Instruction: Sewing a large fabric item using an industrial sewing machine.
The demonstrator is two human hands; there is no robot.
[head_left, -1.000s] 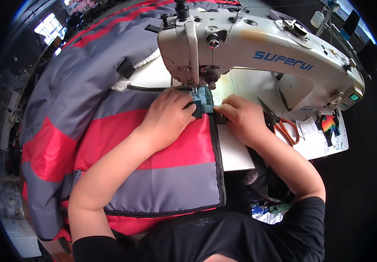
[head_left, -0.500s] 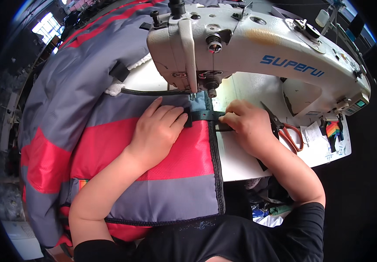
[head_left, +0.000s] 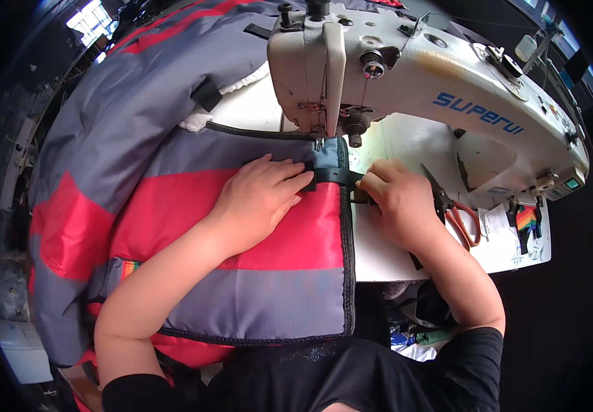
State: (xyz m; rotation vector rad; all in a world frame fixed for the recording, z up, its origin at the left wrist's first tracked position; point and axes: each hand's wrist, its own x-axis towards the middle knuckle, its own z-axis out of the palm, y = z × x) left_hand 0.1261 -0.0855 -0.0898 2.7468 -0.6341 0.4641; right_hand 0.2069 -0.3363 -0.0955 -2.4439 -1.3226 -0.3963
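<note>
A grey and red fabric panel (head_left: 289, 248) with black edge binding lies under the needle area (head_left: 320, 143) of a white sewing machine (head_left: 392, 75). Across the panel's right edge, just on my side of the needle, runs a black strap (head_left: 332, 176). My left hand (head_left: 255, 199) rests flat on the panel with fingers stretched out, their tips beside a small black piece at the strap's left end. At the right, beyond the bound edge, my right hand (head_left: 401, 199) pinches the strap's other end between thumb and fingers. Its fingertips partly hide that end.
Scissors with orange handles (head_left: 462, 223) lie on the white table (head_left: 389, 254), right of my right hand. A paper slip (head_left: 494, 223) and a rainbow-striped strip (head_left: 526, 218) sit near the table's right edge. Bulky padded grey and red fabric (head_left: 104, 158) heaps up at the left.
The view has shifted, so the machine appears farther right. Both hands stay in nearly the same places on the panel and strap.
</note>
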